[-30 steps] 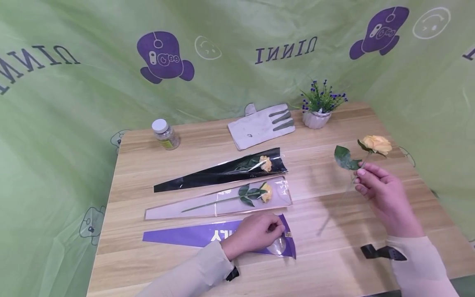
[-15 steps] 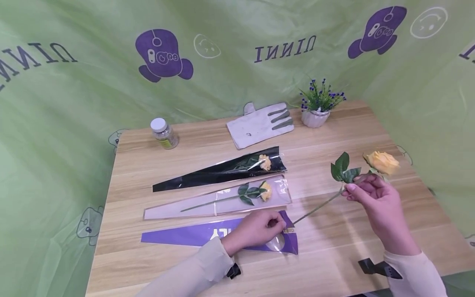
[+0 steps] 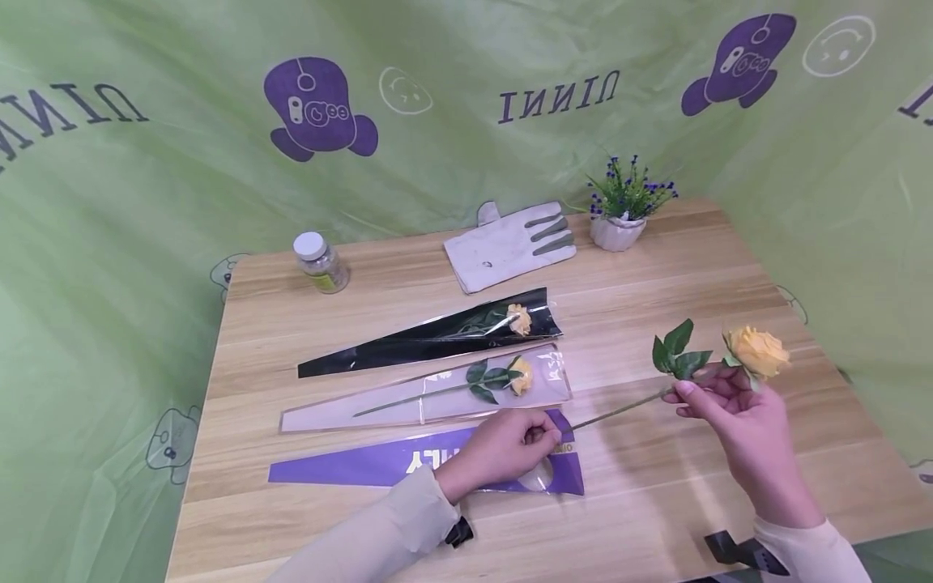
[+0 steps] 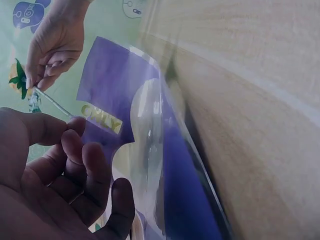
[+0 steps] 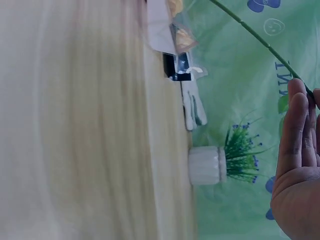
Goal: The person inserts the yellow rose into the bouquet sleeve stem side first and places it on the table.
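Note:
My right hand (image 3: 751,437) pinches a yellow-orange rose (image 3: 758,351) by its green stem (image 3: 619,413), just below the bloom and beside the leaves (image 3: 679,352). From there the stem slants down and left to the mouth of a purple flower sleeve (image 3: 350,463) with a clear window. At that mouth my left hand (image 3: 510,453) pinches the sleeve's edge between thumb and forefinger. In the left wrist view the stem's lower end (image 4: 52,101) meets those fingertips; whether it lies inside the sleeve I cannot tell.
Behind the purple sleeve lie a pale sleeve (image 3: 321,414) and a black sleeve (image 3: 394,346), each with a rose inside. Farther back stand a white-capped jar (image 3: 321,263), work gloves (image 3: 510,247) and a white flowerpot (image 3: 618,232). Green cloth (image 3: 466,162) hangs behind the table.
My right hand has swung the rose lower, bringing its stem end left to the purple sleeve's mouth. My left hand stays at the mouth, and the sleeve has shifted slightly.

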